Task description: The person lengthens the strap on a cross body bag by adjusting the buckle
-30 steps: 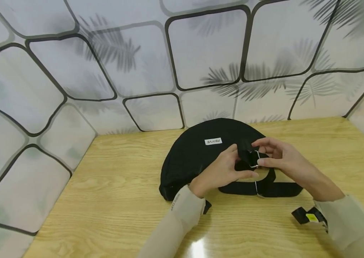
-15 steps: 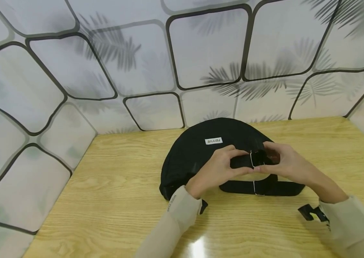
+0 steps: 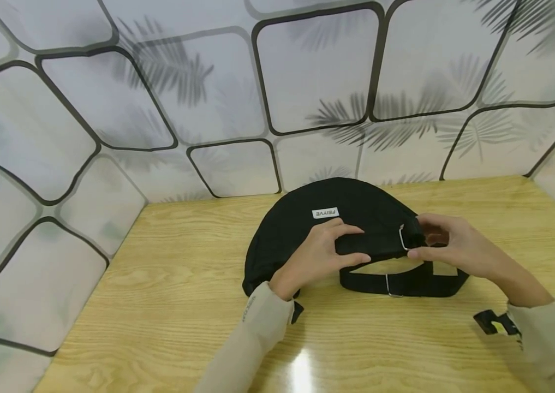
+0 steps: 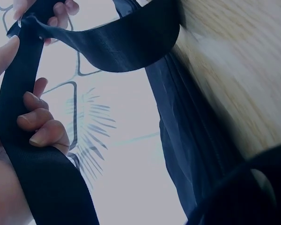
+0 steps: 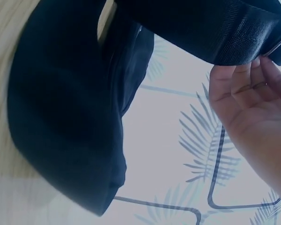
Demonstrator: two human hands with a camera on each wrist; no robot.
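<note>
A black half-moon waist bag (image 3: 287, 234) with a white label (image 3: 325, 213) lies on the table. Its black webbing strap (image 3: 375, 245) is lifted in front of the bag. My left hand (image 3: 314, 254) holds the strap; in the left wrist view its fingers (image 4: 49, 133) curl against the webbing. At the strap's right end, my right hand (image 3: 459, 248) pinches the webbing beside a metal slider (image 3: 403, 238). In the right wrist view, its fingertips meet the folded strap (image 5: 248, 35). A second metal ring (image 3: 388, 286) sits on the lower strap loop.
The light wood table (image 3: 174, 305) runs back to a patterned wall covering (image 3: 228, 87) close behind the bag. Small black pieces hang by both cuffs, the right one (image 3: 495, 323) with a yellow patch.
The metal slider has moved right along the strap with my right hand. My left hand has shifted left, and a longer flat stretch of webbing now shows between the hands.
</note>
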